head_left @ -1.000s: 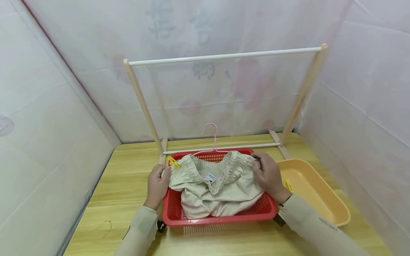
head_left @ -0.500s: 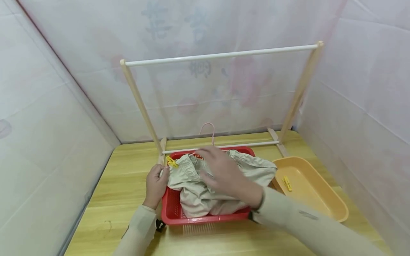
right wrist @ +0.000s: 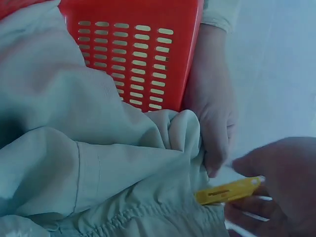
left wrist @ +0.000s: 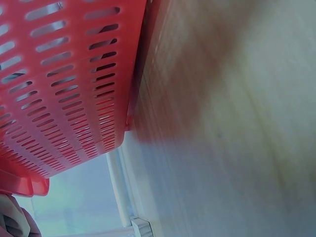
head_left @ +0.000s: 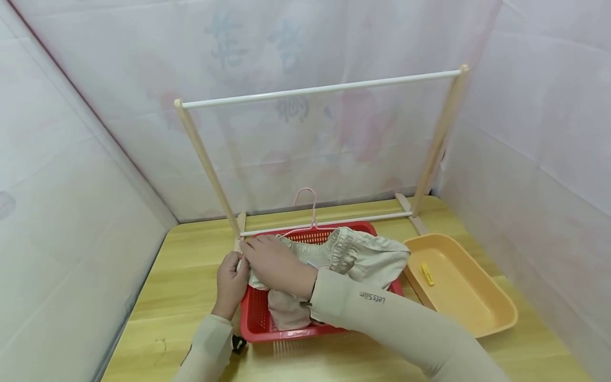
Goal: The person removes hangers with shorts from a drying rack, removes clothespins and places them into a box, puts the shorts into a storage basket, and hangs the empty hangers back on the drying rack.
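Observation:
Beige pants (head_left: 372, 257) with a gathered elastic waistband lie across a red perforated basket (head_left: 255, 318). A pink hanger (head_left: 314, 209) lies at the waistband, its hook sticking up behind the basket. At the left end of the waistband my left hand (head_left: 231, 284) holds the fabric between curled fingers and thumb. My right hand (head_left: 277, 262) reaches across to that same corner. The right wrist view shows a yellow clothespin (right wrist: 229, 191) clipped on the waistband edge, its outer end between my right thumb and fingers. In the head view that hand hides the clothespin.
Behind the basket stands a wooden rack with a white top rail (head_left: 320, 91). To the right, a shallow orange tray (head_left: 468, 286) holds another yellow clothespin (head_left: 426, 274). Light cloth walls enclose the table (head_left: 186, 276) at the back and sides.
My right hand has let go of the waistband's right end and swung left across the pants to the clothespin at the left corner. The left hand keeps its hold.

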A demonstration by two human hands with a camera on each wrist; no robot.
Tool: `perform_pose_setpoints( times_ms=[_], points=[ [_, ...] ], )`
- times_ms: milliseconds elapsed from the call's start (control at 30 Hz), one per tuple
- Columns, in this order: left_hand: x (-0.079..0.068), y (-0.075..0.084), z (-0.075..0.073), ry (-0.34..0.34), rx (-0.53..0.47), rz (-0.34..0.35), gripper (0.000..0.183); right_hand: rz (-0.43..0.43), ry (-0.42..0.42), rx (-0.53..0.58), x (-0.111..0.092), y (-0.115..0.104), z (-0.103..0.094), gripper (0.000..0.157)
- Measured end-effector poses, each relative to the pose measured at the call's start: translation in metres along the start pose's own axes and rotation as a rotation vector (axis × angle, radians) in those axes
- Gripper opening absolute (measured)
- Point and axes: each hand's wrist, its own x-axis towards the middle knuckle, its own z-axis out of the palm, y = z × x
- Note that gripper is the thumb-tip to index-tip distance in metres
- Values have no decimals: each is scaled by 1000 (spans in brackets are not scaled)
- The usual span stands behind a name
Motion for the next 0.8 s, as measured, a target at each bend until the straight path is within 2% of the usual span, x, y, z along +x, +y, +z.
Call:
perform_pose_setpoints(
  times_ms=[133,333,533,700,800],
  points=[
    [-3,0,0,-8,6,-12,28,11,0,-4,-2,-2,-2,16],
    [-2,1,0,-4,8,-13,26,-28,29,-91,-7,-3,-6,13],
    [-1,3,-2,0,12,2,24,-88,70,-113,-11,-1,-7,14],
    [-1,5,-2,-2,2,7,24,-132,118,-67,-12,3,-6,15],
    [-2,4,-2,-5,5,-8,24,-157,190,14,-13,3,-8,17]
  ],
)
